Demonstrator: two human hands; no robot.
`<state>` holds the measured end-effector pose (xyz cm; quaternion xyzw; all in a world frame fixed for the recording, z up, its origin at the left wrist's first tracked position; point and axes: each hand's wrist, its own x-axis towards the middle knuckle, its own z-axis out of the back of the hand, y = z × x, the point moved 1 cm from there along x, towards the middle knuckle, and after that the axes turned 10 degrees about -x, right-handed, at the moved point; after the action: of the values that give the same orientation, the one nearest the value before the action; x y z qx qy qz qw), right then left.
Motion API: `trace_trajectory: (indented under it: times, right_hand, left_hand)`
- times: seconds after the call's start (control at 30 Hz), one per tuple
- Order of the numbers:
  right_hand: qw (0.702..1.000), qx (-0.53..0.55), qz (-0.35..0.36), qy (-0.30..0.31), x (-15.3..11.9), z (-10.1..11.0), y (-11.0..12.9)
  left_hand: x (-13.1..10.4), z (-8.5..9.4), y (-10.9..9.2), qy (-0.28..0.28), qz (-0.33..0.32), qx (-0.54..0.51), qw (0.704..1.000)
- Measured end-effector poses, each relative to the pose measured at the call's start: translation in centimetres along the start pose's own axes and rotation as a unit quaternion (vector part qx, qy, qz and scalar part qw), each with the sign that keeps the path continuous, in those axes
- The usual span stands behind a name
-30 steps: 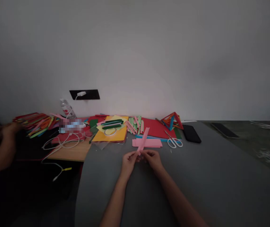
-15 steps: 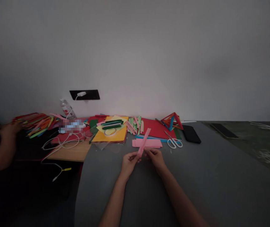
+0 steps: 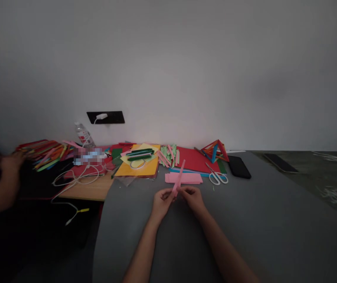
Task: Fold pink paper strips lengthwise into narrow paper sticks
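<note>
Head view, clock directions taken from the two hands. Left hand [image 3: 161, 202] pinches the near end of a pink strip [image 3: 181, 171] between thumb and fingers. Right hand [image 3: 193, 197], thumb and fingertips pressed together, pinches at the same near end; exact finger contact too small to tell. Strip tilts up and away toward 12-1 o'clock, narrow side showing, in front of a flat stack of pink strips [image 3: 192, 178] on the grey worktop [image 3: 274, 220].

White-handled scissors [image 3: 214, 179] at 2-3 o'clock, near the stack, blades pointing up-left. Black phone [image 3: 239, 167] just beyond them, also 2-3 o'clock. Blue strips [image 3: 172, 170] behind the stack. Red sheet [image 3: 192, 158] at 1 o'clock; open red, blue and orange paper frame [image 3: 214, 151] by its right end, 1-2 o'clock. Green and pink strip pile [image 3: 165, 151] at 12 o'clock. Yellow sheets [image 3: 122, 170] at 10 o'clock, with dark green strips [image 3: 140, 154] and a ring-shaped item [image 3: 137, 164] on top.

Farther out at 9-10 o'clock: tangled white cable [image 3: 88, 182], tilted clear bottle [image 3: 84, 135], heap of multicoloured strips [image 3: 50, 153]. Another person's forearm [image 3: 0, 196] at far 9 o'clock, its hand by the heap, blurred. Black socket panel [image 3: 113, 117] on the wall, 10-11 o'clock, white plug [image 3: 101, 116] in it. Dark flat object [image 3: 280, 162] at 2-3 o'clock, far right.
</note>
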<state>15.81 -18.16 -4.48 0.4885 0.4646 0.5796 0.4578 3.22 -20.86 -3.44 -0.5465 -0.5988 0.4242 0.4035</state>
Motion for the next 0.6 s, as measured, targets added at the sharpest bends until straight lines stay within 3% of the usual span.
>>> trace_trajectory:
  times: [0.13,0.6]
  right_hand:
    - [1.000,-0.018,0.008,0.023,0.06,0.12,0.20]
    - [0.999,-0.010,-0.004,-0.034,-0.04,0.10,-0.04]
  left_hand:
    - [0.12,0.07,0.22,-0.021,-0.009,-0.009,1.000]
    - [0.04,0.12,0.41,0.008,-0.018,0.011,1.000]
